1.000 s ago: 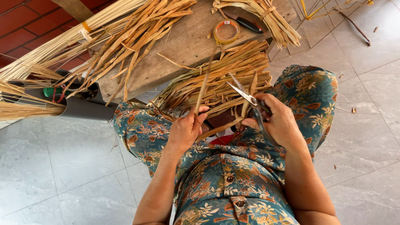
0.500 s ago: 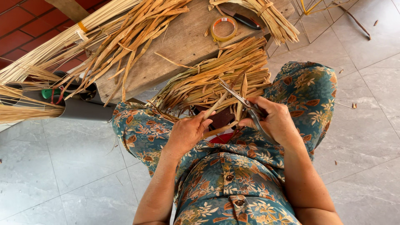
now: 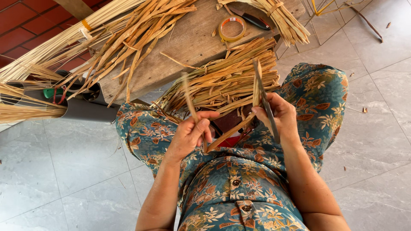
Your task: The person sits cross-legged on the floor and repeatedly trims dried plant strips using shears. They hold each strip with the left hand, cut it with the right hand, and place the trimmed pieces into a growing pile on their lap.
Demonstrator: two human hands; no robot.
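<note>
Grey floor tiles (image 3: 64, 171) meet red brick paving at the upper left, and a worn wooden board (image 3: 188, 42) slants across the top. On the board lie one roll of tape (image 3: 232, 28), one dark-handled knife (image 3: 250, 19) and two tied bundles of dried reed strips (image 3: 282, 19); loose strips (image 3: 141, 30) spread over its left half. A dark pipe (image 3: 81, 109) lying on the floor holds a sheaf of thin straw (image 3: 21, 111) in its open end. A further heap of strips (image 3: 222, 83) rests on the person's lap. The left hand (image 3: 188, 134) is closed around one upright strip (image 3: 188, 96), blurred with motion. The right hand (image 3: 278, 117) grips a pair of scissors (image 3: 265, 102) together with another strip. Half a second ago the scissors pointed up-left across the lap; now they stand nearly upright, and the left hand has lifted its strip.
</note>
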